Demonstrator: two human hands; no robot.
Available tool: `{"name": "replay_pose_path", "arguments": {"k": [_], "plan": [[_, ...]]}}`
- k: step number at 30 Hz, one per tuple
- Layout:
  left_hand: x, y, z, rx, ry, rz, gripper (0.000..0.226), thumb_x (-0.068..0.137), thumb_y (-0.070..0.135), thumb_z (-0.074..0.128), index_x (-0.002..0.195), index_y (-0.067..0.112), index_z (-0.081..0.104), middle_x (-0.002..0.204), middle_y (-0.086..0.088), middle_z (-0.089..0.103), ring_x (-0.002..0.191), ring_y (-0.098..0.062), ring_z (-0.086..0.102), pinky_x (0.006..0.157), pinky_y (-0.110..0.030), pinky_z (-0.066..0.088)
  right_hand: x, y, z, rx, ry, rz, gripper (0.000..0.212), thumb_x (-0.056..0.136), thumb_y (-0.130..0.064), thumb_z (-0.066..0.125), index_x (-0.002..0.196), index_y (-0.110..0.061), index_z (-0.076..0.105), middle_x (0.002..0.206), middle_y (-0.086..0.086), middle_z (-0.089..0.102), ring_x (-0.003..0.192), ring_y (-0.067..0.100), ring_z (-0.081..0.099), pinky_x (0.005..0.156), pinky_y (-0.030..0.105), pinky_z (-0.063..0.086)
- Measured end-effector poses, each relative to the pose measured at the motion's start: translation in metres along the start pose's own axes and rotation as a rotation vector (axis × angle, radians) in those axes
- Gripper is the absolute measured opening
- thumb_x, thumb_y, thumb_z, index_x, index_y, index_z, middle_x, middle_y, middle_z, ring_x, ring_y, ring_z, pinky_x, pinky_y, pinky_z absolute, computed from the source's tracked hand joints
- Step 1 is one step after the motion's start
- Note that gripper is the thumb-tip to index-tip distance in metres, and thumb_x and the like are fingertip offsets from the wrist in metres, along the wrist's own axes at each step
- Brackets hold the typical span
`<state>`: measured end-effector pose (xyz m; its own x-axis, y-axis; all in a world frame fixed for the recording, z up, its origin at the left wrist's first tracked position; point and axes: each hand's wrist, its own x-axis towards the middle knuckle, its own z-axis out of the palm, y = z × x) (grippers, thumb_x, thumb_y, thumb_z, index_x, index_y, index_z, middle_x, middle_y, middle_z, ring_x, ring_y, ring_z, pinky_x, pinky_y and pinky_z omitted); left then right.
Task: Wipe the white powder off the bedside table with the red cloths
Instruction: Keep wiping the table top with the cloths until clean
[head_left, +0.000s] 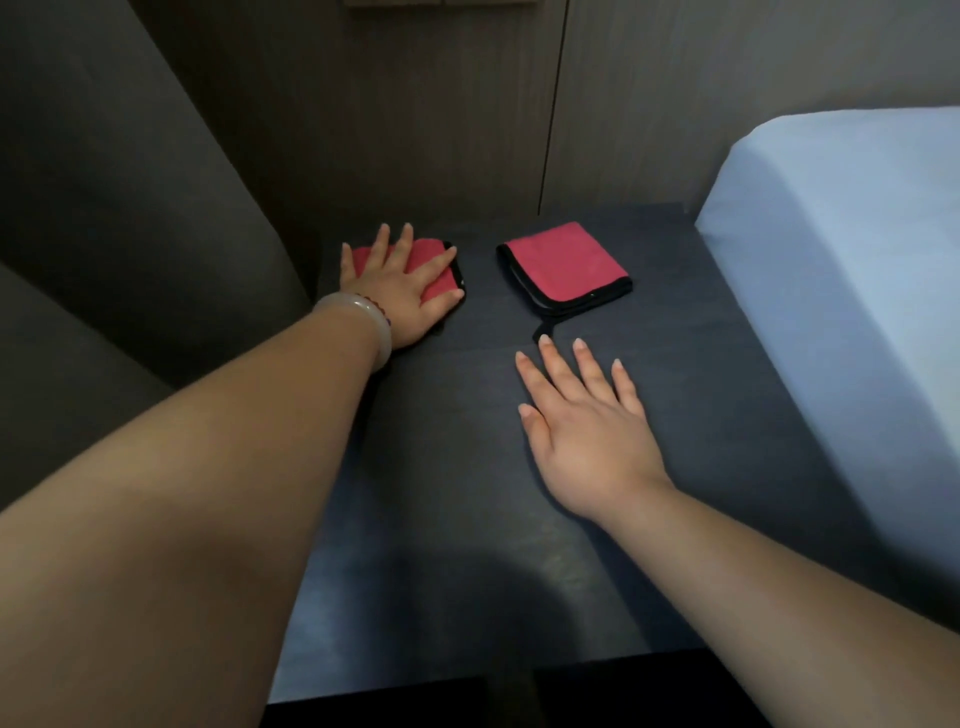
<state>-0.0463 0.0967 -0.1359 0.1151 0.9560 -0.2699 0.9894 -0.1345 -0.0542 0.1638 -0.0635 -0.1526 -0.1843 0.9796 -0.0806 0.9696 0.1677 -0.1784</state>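
Two folded red cloths with black edging lie at the back of the dark bedside table (441, 493). My left hand (402, 288) presses flat with spread fingers on the left cloth (441, 273), covering most of it. The right cloth (566, 267) lies free, a black loop hanging from its near corner. My right hand (587, 431) is flat on the bare tabletop, fingers straight, its fingertips a short way in front of that cloth and not touching it. No white powder shows clearly; a faint pale sheen lies near the table's front.
A bed with a pale blue sheet (841, 270) borders the table on the right. A dark upholstered chair or panel (130, 234) stands at the left. A wood-grain wall (415, 130) closes the back. The table's front edge is near the bottom of the view.
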Motion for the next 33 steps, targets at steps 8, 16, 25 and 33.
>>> {"name": "replay_pose_path", "arguments": {"k": [8, 16, 25, 33], "plan": [[-0.055, 0.059, 0.010, -0.252, 0.234, -0.060, 0.060, 0.097, 0.056, 0.025, 0.153, 0.041, 0.008, 0.164, -0.003, -0.008, 0.147, -0.030, -0.017, 0.115, -0.058, -0.011, -0.001, 0.000, 0.001, -0.001, -0.004, 0.002, 0.054, 0.101, -0.045, 0.014, 0.153, -0.037, 0.004, 0.163, -0.011, -0.004, 0.149, 0.018, -0.009, 0.120, 0.046, -0.005], [-0.068, 0.066, 0.032, -0.192, 0.154, 0.008, 0.064, 0.093, 0.065, 0.019, 0.153, 0.042, 0.010, 0.164, -0.001, -0.007, 0.146, -0.028, -0.021, 0.116, -0.054, -0.011, -0.003, 0.000, -0.003, 0.087, 0.037, -0.003, 0.058, 0.099, -0.047, 0.028, 0.153, -0.037, 0.010, 0.163, -0.007, -0.002, 0.149, 0.018, -0.011, 0.120, 0.046, -0.006], [-0.064, 0.064, 0.035, -0.184, 0.181, 0.022, 0.063, 0.092, 0.067, 0.018, 0.152, 0.046, 0.009, 0.164, 0.001, -0.004, 0.147, -0.026, -0.017, 0.117, -0.053, -0.008, 0.078, 0.013, -0.022, 0.128, 0.182, 0.057, 0.069, 0.093, -0.048, 0.045, 0.153, -0.038, 0.011, 0.163, -0.001, -0.009, 0.148, 0.026, -0.016, 0.118, 0.053, -0.008], [-0.062, 0.063, 0.038, -0.206, 0.222, 0.027, 0.059, 0.095, 0.061, 0.021, 0.151, 0.044, 0.013, 0.164, 0.002, -0.003, 0.148, -0.025, -0.016, 0.117, -0.052, -0.010, 0.126, 0.009, -0.011, 0.044, 0.052, 0.212, 0.057, 0.098, -0.052, 0.023, 0.153, -0.039, 0.012, 0.163, -0.005, 0.003, 0.150, 0.022, -0.002, 0.119, 0.045, -0.002]]}}
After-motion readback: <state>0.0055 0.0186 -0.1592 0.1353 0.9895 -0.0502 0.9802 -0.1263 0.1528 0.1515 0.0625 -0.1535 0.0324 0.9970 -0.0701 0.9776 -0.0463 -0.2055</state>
